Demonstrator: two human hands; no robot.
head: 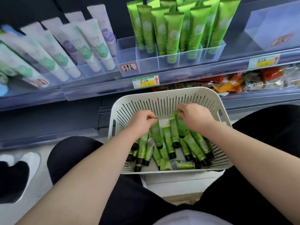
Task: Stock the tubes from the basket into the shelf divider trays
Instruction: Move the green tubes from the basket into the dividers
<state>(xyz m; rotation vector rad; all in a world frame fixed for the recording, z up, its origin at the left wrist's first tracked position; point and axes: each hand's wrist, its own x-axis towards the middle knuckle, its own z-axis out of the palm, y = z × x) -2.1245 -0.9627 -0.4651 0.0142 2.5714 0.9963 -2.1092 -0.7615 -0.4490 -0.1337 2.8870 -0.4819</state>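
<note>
A white slotted basket rests in front of me, holding several green tubes with black caps. My left hand pinches the crimped end of one green tube in the basket. My right hand grips the top of another green tube beside it. On the shelf above, a clear divider tray holds several upright green tubes; its leftmost compartment has nothing in it.
White tubes with green and purple labels lean in trays at the left. A clear bin sits at the right of the shelf. Snack packets lie on the shelf below. My knees in black trousers flank the basket.
</note>
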